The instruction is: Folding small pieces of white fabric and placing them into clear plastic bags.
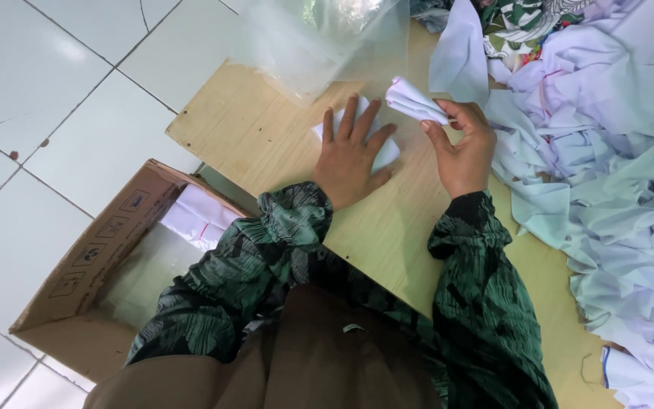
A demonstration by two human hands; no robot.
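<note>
My left hand (351, 155) lies flat, fingers spread, pressing a small folded white cloth piece (384, 151) onto the wooden board (266, 144). Just to its right, my right hand (459, 148) is raised a little off the board and pinches a second small folded white cloth piece (414, 101) between thumb and fingers. Both sleeves are dark green with a leaf pattern.
A big heap of loose white cloth pieces (607, 174) covers the board's right side. A clear plastic bag (319, 38) lies at the board's far edge. An open cardboard box (107, 257) holding white cloth stands on the white tiled floor (47, 83) at the left.
</note>
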